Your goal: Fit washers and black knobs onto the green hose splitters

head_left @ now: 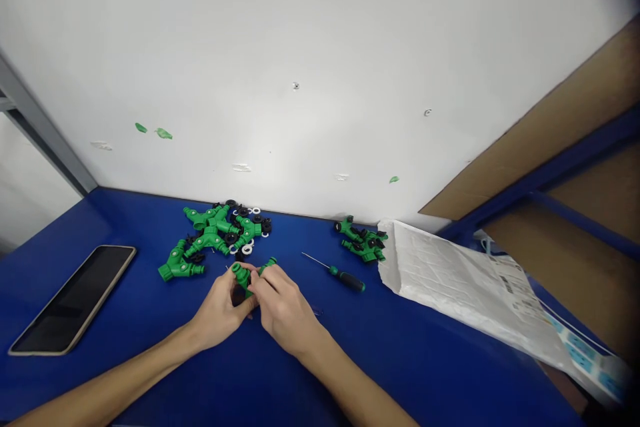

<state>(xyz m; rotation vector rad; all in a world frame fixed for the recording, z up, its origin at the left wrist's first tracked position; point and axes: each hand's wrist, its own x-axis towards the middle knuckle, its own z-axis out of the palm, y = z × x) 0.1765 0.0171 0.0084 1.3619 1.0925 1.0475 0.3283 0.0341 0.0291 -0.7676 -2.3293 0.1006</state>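
A green plastic Y-shaped hose splitter is held just above the blue table, partly covered by fingers. My left hand wraps round its left side, thumb underneath. My right hand is closed at the splitter's middle, with fingertips pressed against it; whether a small part sits between them is hidden. One green outlet sticks out above the right knuckles. Beyond my hands lies a pile of similar green splitters, mixed with black caps and white ring washers.
A screwdriver lies right of my hands. Behind it sits a smaller group of green splitters with black parts, beside a white plastic mailing bag. A phone lies at the left. A white wall panel closes off the back.
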